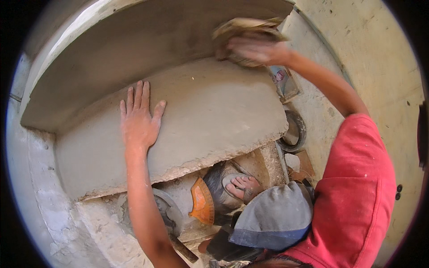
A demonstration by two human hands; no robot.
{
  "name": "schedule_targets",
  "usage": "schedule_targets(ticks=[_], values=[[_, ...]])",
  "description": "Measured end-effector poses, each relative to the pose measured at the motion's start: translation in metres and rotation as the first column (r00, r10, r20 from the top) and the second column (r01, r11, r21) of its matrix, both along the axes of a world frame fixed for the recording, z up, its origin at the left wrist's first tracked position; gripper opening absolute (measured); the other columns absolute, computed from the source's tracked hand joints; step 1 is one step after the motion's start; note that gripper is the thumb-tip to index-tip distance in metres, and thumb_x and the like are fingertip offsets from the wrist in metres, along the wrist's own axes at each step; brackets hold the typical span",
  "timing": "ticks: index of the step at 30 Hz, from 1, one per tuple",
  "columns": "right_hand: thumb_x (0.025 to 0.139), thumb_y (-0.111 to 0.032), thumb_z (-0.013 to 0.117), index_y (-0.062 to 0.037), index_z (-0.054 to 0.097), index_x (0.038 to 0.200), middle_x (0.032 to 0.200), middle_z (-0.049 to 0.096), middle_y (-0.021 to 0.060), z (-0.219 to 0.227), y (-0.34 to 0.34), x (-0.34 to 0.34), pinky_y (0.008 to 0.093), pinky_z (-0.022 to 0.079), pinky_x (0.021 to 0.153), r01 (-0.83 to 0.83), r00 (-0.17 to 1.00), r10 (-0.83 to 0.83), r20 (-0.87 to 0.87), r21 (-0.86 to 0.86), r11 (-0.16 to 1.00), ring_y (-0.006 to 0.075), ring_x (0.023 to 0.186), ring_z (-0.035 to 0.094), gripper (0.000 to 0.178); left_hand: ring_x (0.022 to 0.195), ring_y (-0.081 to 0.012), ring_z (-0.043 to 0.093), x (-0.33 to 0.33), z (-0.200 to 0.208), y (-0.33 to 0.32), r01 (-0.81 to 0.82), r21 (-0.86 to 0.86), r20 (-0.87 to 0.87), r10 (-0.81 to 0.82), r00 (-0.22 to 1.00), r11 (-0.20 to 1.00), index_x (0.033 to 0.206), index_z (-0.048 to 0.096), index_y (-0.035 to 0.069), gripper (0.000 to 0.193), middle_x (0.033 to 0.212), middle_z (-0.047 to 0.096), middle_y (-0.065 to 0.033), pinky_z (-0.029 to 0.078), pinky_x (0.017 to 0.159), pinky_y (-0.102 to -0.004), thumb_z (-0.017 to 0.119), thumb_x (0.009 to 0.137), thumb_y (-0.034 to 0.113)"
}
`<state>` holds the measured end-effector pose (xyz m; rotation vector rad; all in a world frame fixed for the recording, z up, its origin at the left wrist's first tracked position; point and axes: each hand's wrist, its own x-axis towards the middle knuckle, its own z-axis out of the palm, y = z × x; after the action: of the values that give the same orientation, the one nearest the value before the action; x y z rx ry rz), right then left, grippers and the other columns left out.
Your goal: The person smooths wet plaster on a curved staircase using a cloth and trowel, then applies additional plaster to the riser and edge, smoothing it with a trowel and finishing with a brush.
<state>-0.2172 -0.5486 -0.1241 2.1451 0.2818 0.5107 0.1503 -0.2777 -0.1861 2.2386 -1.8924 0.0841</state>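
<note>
My left hand (140,120) lies flat on a grey cement-coated slab (214,111), its fingers stretched and slightly apart. Up at the right end of the upright grey cement face (134,53), my right hand (254,48) presses a crumpled tan, rag-like piece (241,27) against the surface. Motion blurs this hand and the piece, so its exact material cannot be told. The slab's near edge is rough and ragged. Upright face and slab meet in a long inner corner between my two hands.
Below the slab are an orange fan-shaped piece (202,202), a round grey pan (167,210) and a sandalled foot (242,185). A grey cap (275,216) is near my red sleeve. A black round container (294,130) stands off the slab's right end.
</note>
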Motion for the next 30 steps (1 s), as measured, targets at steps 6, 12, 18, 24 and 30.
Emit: schedule_targets(ticks=[6,12,18,24,30], values=[[0.099,-0.014,0.068,-0.0037,0.069,0.131,0.152,0.067,0.0091,0.039,0.014,0.052,0.0480,0.050,0.118,-0.082,0.989,0.054,0.141,0.196,0.977,0.0280,0.138,0.066,0.034,0.168,-0.0306,0.019,-0.008,-0.003,-0.010,0.054,-0.026,0.094,-0.051,0.994,0.998,0.174,0.029,0.014,0.081,0.182,0.025,-0.0048,0.014,0.137,-0.0538,0.048,0.109,0.058],[0.099,-0.015,0.069,-0.0044,0.072,0.129,0.153,0.066,0.0104,0.032,0.028,0.002,0.0495,0.049,0.120,-0.042,0.995,0.011,0.095,0.331,0.943,0.0288,0.141,0.064,0.032,0.168,-0.0289,0.018,-0.010,0.003,-0.010,0.064,0.049,0.038,-0.066,0.997,0.997,0.174,0.027,0.014,0.082,0.182,0.024,-0.0048,0.013,0.137,-0.0530,0.048,0.109,0.059],[0.098,-0.015,0.067,-0.0046,0.071,0.130,0.148,0.070,0.0104,0.049,0.013,0.021,0.0464,0.050,0.118,0.016,0.976,-0.041,0.216,0.120,0.993,0.0292,0.139,0.066,0.034,0.168,-0.0289,0.020,-0.013,0.005,-0.010,0.053,0.047,0.032,-0.054,0.998,0.998,0.174,0.029,0.013,0.082,0.181,0.026,-0.0057,0.014,0.137,-0.0516,0.047,0.109,0.059],[0.096,-0.016,0.069,-0.0042,0.073,0.123,0.145,0.071,0.0113,0.050,0.031,-0.009,0.0472,0.051,0.118,0.071,0.993,-0.090,0.073,0.228,0.971,0.0308,0.136,0.067,0.029,0.167,-0.0305,0.021,-0.010,0.007,-0.008,0.067,0.030,0.025,-0.068,0.997,0.997,0.173,0.030,0.012,0.081,0.181,0.028,-0.0067,0.015,0.137,-0.0521,0.050,0.109,0.057],[0.095,-0.011,0.071,-0.0017,0.072,0.127,0.145,0.071,0.0126,0.052,0.006,0.001,0.0479,0.053,0.114,0.025,0.971,-0.070,0.227,0.195,0.981,0.0319,0.136,0.068,0.033,0.167,-0.0311,0.021,-0.012,0.005,-0.009,0.068,0.022,0.010,-0.068,0.998,0.997,0.173,0.030,0.012,0.081,0.181,0.028,-0.0069,0.016,0.137,-0.0521,0.052,0.108,0.055]])
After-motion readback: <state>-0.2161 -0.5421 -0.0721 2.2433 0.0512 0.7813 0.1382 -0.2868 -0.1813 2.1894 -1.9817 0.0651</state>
